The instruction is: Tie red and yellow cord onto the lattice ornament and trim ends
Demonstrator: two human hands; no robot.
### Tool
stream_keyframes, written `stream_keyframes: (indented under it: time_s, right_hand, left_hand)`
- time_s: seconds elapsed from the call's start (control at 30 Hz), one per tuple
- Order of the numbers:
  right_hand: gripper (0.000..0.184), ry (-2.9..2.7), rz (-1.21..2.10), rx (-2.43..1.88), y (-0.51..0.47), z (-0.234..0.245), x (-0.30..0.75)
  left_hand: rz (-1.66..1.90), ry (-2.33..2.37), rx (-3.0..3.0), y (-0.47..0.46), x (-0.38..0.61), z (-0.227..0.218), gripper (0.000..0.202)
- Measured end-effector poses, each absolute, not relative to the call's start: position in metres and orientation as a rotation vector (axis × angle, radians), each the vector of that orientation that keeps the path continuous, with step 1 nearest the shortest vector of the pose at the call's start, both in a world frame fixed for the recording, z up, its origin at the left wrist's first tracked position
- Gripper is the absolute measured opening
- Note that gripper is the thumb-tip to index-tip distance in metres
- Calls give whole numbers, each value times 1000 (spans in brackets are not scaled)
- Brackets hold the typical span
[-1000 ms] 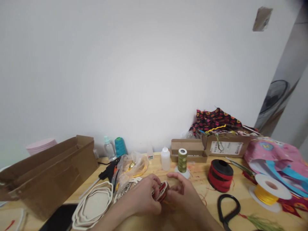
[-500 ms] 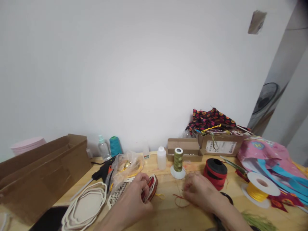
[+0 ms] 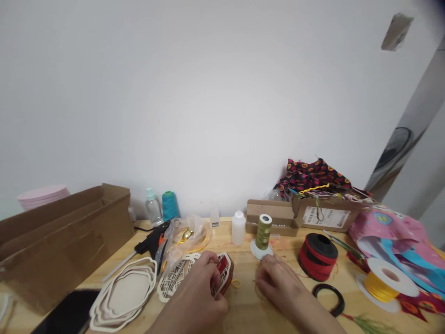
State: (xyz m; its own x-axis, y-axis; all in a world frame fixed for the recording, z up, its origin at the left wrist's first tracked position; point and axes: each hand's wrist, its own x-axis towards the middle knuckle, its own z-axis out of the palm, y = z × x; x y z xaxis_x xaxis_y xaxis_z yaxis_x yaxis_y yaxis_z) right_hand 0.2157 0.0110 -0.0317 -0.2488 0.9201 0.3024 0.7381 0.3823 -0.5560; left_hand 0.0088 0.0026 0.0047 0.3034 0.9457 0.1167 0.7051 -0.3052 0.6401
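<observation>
My left hand is closed around a wooden cutout piece with a red panel and pale fretwork border. A small yellow loop sticks out at that piece's right side. Beneath and left of the hand lie pale lattice-cut pieces, partly covered by it. Just in front of the green thread spool, my right hand rests low over the table, fingers pinched together. A thin reddish cord shows faintly at its fingertips; the pinch itself is mostly hidden.
Pale outline frames, a glue gun and a long cardboard box stand left. A white bottle is ahead. Rightward are a red ribbon roll, a black ring, a yellow cord spool and pink fabric.
My right hand has moved slightly left and toward the left hand, and the red cord loop beside it no longer shows clearly. The black ring is now uncovered. The camera view has shifted a little.
</observation>
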Motion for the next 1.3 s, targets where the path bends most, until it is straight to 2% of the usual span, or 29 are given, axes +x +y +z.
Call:
stream_keyframes:
  time_s: [0.27,0.43,0.5,0.73,1.1,1.3]
  right_hand:
    - [15,-1880,664,-1286,11,-12,209]
    - [19,-1348,1189,-1072,3,7,204]
    - [21,-1236,1244,-989,1,10,207]
    - [12,-1285,1034,-1052,-8,13,198]
    - [13,-1726,233,-1083,-23,0,163]
    - [12,-1695,178,-1089,-24,-2,162]
  left_hand:
    - [745,1493,2093,2,13,9,22]
    - [800,1466,2088,3,17,11,23]
    - [807,1476,2078,3,17,11,23]
    - [834,1495,2041,1,17,15,21]
    - [947,1434,2085,-6,25,24,22]
    - [990,1474,2149,-8,27,23,23]
